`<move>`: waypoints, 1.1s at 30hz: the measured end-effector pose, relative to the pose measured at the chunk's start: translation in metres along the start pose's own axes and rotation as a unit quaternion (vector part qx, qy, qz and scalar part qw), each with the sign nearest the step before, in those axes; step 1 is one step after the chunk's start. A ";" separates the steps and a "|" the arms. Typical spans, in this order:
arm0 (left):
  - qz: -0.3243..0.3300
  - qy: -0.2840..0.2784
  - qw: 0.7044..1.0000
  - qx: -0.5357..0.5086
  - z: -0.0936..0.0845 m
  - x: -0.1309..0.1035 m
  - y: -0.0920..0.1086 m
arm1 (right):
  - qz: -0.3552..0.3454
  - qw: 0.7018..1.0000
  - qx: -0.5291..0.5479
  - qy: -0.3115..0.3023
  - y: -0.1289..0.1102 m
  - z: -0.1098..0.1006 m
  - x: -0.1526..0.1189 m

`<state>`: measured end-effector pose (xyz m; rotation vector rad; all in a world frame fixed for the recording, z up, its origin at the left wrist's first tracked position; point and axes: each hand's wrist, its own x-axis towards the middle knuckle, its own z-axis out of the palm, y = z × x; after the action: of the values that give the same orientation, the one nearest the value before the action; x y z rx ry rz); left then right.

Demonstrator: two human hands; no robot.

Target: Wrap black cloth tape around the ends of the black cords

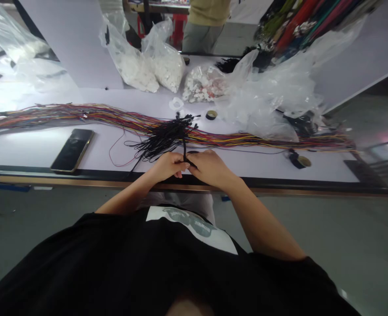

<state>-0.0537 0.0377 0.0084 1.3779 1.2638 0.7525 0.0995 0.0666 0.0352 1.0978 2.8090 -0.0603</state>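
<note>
A bundle of thin black wires [167,136] fans out on the white table [32,149], its gathered end at the table's front edge. My left hand [168,166] and my right hand [210,167] meet there, fingers closed on that gathered end. Just beyond the bundle a long band of multicoloured wires [91,115] runs across the table from left to right. A single red wire [116,153] loops to the left of my hands.
A phone [72,150] lies face up at the left. Black tape rolls lie at the centre [211,115] and right [299,160]. Clear bags of white parts [148,66] and loose plastic [273,96] crowd the back. A person [205,22] stands beyond the table.
</note>
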 end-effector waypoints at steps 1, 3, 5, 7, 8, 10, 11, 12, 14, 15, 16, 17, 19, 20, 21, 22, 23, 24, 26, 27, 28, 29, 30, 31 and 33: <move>0.000 0.002 1.000 0.007 0.000 -0.001 0.001 | -0.004 1.000 0.003 -0.001 0.000 0.001 0.000; 0.000 0.003 1.000 0.022 0.000 -0.002 0.002 | -0.006 1.000 0.006 -0.003 0.000 0.001 0.001; -0.005 0.001 0.999 0.046 -0.001 -0.003 0.003 | -0.006 1.000 0.002 -0.010 -0.001 0.001 0.001; -0.012 -0.006 0.997 0.076 -0.002 -0.004 0.003 | -0.009 1.000 0.001 -0.019 -0.002 0.001 0.000; -0.013 -0.011 0.996 0.088 -0.002 -0.004 0.001 | -0.012 1.000 0.002 -0.023 -0.003 0.001 0.000; -0.010 -0.018 0.995 0.098 0.000 -0.004 -0.003 | -0.011 0.999 0.005 -0.030 -0.005 0.001 -0.002; -0.009 -0.017 0.996 0.092 0.002 -0.003 -0.006 | -0.006 1.000 0.006 -0.030 -0.006 0.002 -0.002; -0.010 -0.012 0.997 0.078 0.004 -0.003 -0.009 | 0.001 1.000 0.006 -0.029 -0.007 0.003 -0.003; -0.017 0.005 0.999 0.041 0.010 -0.002 -0.015 | 0.019 1.000 0.009 -0.020 -0.010 0.006 -0.004; -0.018 0.015 0.999 0.024 0.012 -0.002 -0.017 | 0.028 0.999 0.012 -0.012 -0.011 0.007 -0.004; -0.018 0.026 0.999 0.009 0.015 -0.001 -0.019 | 0.036 0.999 0.015 -0.003 -0.013 0.008 -0.003; -0.016 0.038 0.999 -0.003 0.016 -0.001 -0.020 | 0.044 0.999 0.017 0.007 -0.014 0.009 -0.003; -0.010 0.058 0.998 -0.016 0.017 0.001 -0.020 | 0.056 0.998 0.017 0.030 -0.016 0.011 -0.001; -0.007 0.067 0.998 -0.018 0.017 0.001 -0.019 | 0.060 0.997 0.016 0.040 -0.017 0.011 0.001; -0.004 0.074 0.997 -0.020 0.016 0.001 -0.017 | 0.063 0.997 0.015 0.048 -0.017 0.011 0.003; -0.003 0.081 0.996 -0.021 0.014 0.002 -0.016 | 0.064 0.996 0.014 0.054 -0.018 0.011 0.005; -0.003 0.088 0.996 -0.022 0.012 0.002 -0.014 | 0.063 0.996 0.014 0.058 -0.018 0.010 0.007; -0.004 0.097 0.995 -0.024 0.011 0.003 -0.013 | 0.061 0.996 0.014 0.060 -0.018 0.009 0.010; -0.010 0.115 0.993 -0.032 0.007 0.004 -0.011 | 0.056 0.996 0.013 0.061 -0.019 0.007 0.016; -0.011 0.123 0.992 -0.035 0.005 0.005 -0.010 | 0.054 0.997 0.011 0.060 -0.020 0.006 0.020; -0.012 0.131 0.991 -0.038 0.004 0.005 -0.010 | 0.052 0.997 0.008 0.058 -0.020 0.004 0.023; -0.012 0.137 0.990 -0.039 0.002 0.006 -0.009 | 0.049 0.997 0.004 0.057 -0.020 0.002 0.026; -0.012 0.143 0.989 -0.037 -0.001 0.006 -0.009 | 0.047 0.997 0.001 0.056 -0.020 0.000 0.029; -0.012 0.149 0.988 -0.035 -0.003 0.007 -0.009 | 0.044 0.998 -0.002 0.055 -0.020 -0.001 0.032; -0.013 0.160 0.987 -0.027 -0.008 0.008 -0.008 | 0.038 0.998 -0.006 0.057 -0.020 -0.005 0.038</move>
<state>-0.0616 0.0470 0.0013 1.2275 1.4938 1.0120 0.0575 0.0776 0.0355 1.2430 2.8581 0.0264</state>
